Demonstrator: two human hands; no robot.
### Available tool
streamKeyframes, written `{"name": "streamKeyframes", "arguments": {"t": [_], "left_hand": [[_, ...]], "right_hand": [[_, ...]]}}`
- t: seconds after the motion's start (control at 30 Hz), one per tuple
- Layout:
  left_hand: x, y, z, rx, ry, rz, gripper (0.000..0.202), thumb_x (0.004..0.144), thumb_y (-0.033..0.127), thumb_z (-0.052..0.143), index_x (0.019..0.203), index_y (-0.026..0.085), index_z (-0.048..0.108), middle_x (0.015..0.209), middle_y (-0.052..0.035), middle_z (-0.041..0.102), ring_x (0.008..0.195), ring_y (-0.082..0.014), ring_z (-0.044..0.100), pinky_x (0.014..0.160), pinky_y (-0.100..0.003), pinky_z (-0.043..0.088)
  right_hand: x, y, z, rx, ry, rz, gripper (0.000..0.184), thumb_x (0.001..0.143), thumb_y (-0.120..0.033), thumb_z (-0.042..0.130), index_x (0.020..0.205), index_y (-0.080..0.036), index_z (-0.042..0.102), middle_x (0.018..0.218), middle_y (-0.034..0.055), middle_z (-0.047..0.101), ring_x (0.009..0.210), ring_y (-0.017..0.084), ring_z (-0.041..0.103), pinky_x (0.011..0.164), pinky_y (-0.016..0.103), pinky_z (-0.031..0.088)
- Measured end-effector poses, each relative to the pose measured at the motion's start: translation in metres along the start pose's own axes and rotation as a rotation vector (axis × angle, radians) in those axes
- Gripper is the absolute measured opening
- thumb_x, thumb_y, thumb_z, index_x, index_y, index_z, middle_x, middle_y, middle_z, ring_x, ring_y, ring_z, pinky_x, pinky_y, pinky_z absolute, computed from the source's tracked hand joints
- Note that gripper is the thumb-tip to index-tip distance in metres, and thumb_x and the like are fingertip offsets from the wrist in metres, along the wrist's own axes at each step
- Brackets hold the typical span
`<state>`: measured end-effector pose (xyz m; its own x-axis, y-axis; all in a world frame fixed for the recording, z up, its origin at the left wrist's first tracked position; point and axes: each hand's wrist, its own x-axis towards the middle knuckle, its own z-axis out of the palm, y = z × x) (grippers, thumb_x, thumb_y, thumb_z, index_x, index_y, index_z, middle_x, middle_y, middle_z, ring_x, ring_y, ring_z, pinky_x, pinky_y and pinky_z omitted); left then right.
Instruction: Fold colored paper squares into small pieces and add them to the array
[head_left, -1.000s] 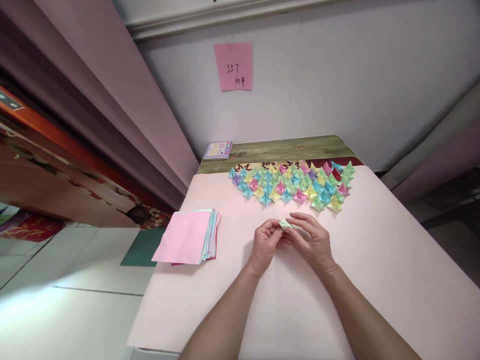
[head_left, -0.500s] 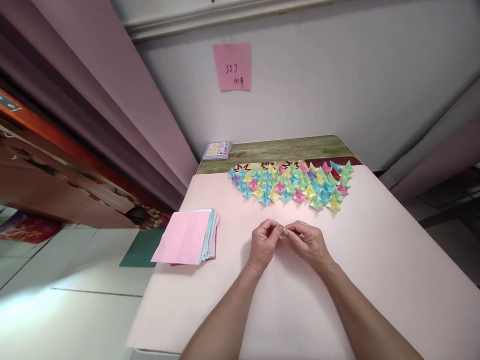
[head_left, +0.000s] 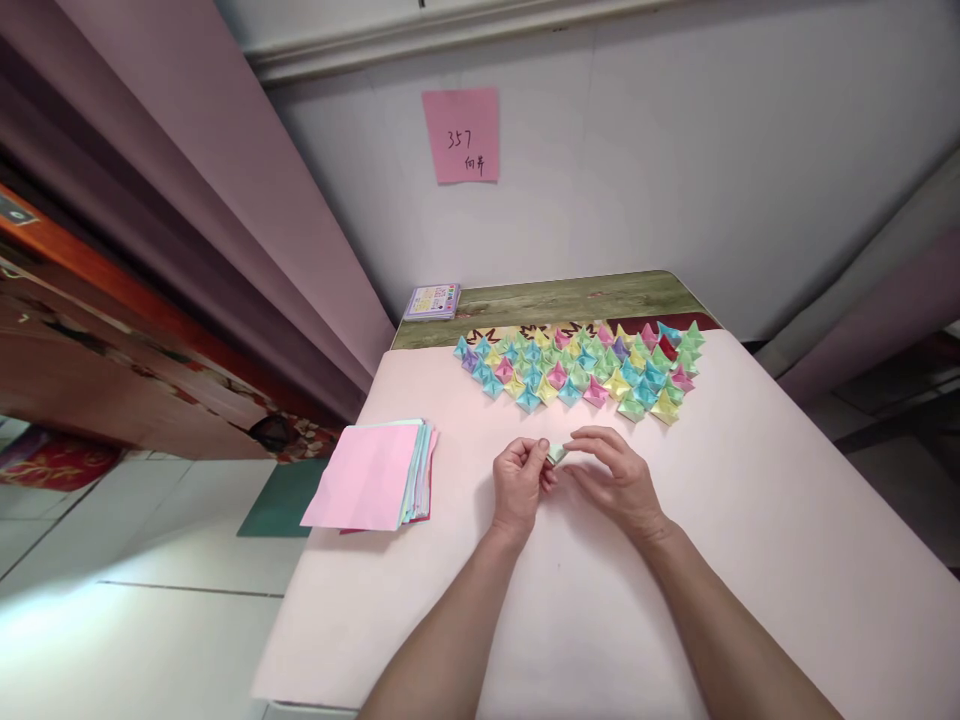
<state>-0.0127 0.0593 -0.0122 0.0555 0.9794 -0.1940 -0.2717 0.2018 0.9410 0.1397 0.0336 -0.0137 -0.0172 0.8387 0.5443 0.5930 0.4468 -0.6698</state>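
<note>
A small pale green folded paper [head_left: 555, 454] is pinched between the thumb and fingers of my left hand [head_left: 519, 482]. Just to its right, my right hand [head_left: 616, 478] has its thumb and fingers spread apart, the index fingertip at or very near the paper's edge; whether it touches I cannot tell. Both hands are above the pink-covered table [head_left: 600, 640]. Beyond them stand rows of small folded paper pieces [head_left: 570, 368] in green, blue, yellow, pink and purple, each with pointed tips.
On the left of the table lies a stack of coloured paper sheets [head_left: 367, 475], a pink one on top. A small pile of printed cards [head_left: 433, 301] sits at the far left corner. A pink note [head_left: 461, 136] with handwriting hangs on the wall.
My right hand has opened and drawn slightly away from the folded paper, which now shows more. My left hand keeps its pinch on it, shifted a little left.
</note>
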Motion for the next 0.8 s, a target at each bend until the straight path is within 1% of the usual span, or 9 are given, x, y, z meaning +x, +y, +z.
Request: {"name": "streamKeyframes", "arguments": {"t": [0.03,0.1,0.2,0.37,0.47,0.57,0.63,0.73,0.8], "left_hand": [[0.000,0.000,0.000,0.011,-0.003,0.001,0.036,0.075,0.048,0.072,0.070,0.016,0.058,0.056,0.0030,0.058,0.042,-0.0075,0.052,0.039,-0.018,0.038],[0.000,0.001,0.000,0.045,-0.020,0.009,0.036,0.076,0.049,0.072,0.070,0.015,0.058,0.056,0.0026,0.059,0.041,-0.0070,0.051,0.038,-0.017,0.036],[-0.002,0.002,0.001,0.104,-0.033,0.016,0.037,0.078,0.050,0.069,0.068,0.016,0.058,0.056,0.0029,0.059,0.041,-0.0062,0.049,0.039,-0.017,0.034],[-0.004,0.005,-0.002,0.273,-0.074,0.092,0.040,0.084,0.052,0.062,0.064,0.018,0.056,0.055,0.0036,0.056,0.042,-0.0071,0.046,0.045,-0.020,0.036],[-0.002,0.007,-0.007,0.382,0.009,0.197,0.034,0.085,0.048,0.061,0.067,0.019,0.061,0.057,0.0036,0.056,0.048,-0.0089,0.048,0.050,-0.020,0.039],[0.003,0.007,-0.012,0.428,0.095,0.282,0.021,0.086,0.040,0.060,0.084,0.020,0.066,0.071,0.0007,0.062,0.060,-0.0117,0.055,0.058,-0.021,0.043],[0.006,0.005,-0.014,0.464,0.129,0.342,0.016,0.086,0.034,0.060,0.089,0.020,0.067,0.081,-0.0023,0.065,0.068,-0.0135,0.058,0.064,-0.023,0.046],[0.007,0.004,-0.015,0.521,0.145,0.429,0.010,0.084,0.026,0.061,0.087,0.019,0.068,0.089,-0.0048,0.064,0.072,-0.0139,0.059,0.066,-0.024,0.047],[0.006,0.003,-0.014,0.555,0.105,0.471,0.009,0.084,0.023,0.061,0.087,0.019,0.068,0.091,-0.0050,0.062,0.072,-0.0137,0.058,0.066,-0.025,0.047]], "right_hand": [[-0.001,0.001,0.001,-0.041,0.021,-0.041,0.017,0.087,-0.025,0.064,0.103,-0.028,0.070,0.108,0.0068,0.067,0.097,0.021,0.066,0.081,0.034,0.058],[-0.002,0.002,0.003,-0.102,0.058,-0.093,0.012,0.088,-0.023,0.063,0.095,-0.028,0.072,0.102,0.0054,0.069,0.093,0.019,0.068,0.077,0.031,0.058],[-0.002,0.002,0.004,-0.142,0.073,-0.111,0.012,0.090,-0.023,0.062,0.094,-0.028,0.072,0.094,0.0041,0.072,0.084,0.017,0.069,0.073,0.029,0.057],[-0.001,0.002,0.001,-0.151,0.083,-0.077,0.013,0.091,-0.022,0.059,0.095,-0.026,0.071,0.090,0.0037,0.073,0.083,0.017,0.070,0.074,0.029,0.056],[-0.001,0.003,0.000,-0.170,0.067,-0.025,0.012,0.091,-0.023,0.060,0.096,-0.025,0.070,0.091,0.0028,0.073,0.081,0.017,0.069,0.072,0.028,0.055],[-0.002,0.003,0.001,-0.147,0.064,0.079,0.022,0.089,-0.024,0.061,0.109,-0.026,0.068,0.096,0.0030,0.072,0.075,0.015,0.067,0.067,0.028,0.055],[-0.001,0.003,0.000,-0.098,0.111,0.168,0.027,0.089,-0.024,0.058,0.114,-0.025,0.067,0.097,0.0038,0.070,0.072,0.015,0.065,0.065,0.028,0.055],[0.000,0.004,-0.001,-0.059,0.187,0.255,0.022,0.090,-0.025,0.055,0.106,-0.023,0.069,0.093,0.0043,0.069,0.067,0.015,0.063,0.061,0.027,0.054],[0.000,0.005,-0.001,-0.065,0.188,0.257,0.018,0.089,-0.027,0.057,0.100,-0.023,0.071,0.091,0.0042,0.069,0.065,0.014,0.062,0.061,0.027,0.054]]}}
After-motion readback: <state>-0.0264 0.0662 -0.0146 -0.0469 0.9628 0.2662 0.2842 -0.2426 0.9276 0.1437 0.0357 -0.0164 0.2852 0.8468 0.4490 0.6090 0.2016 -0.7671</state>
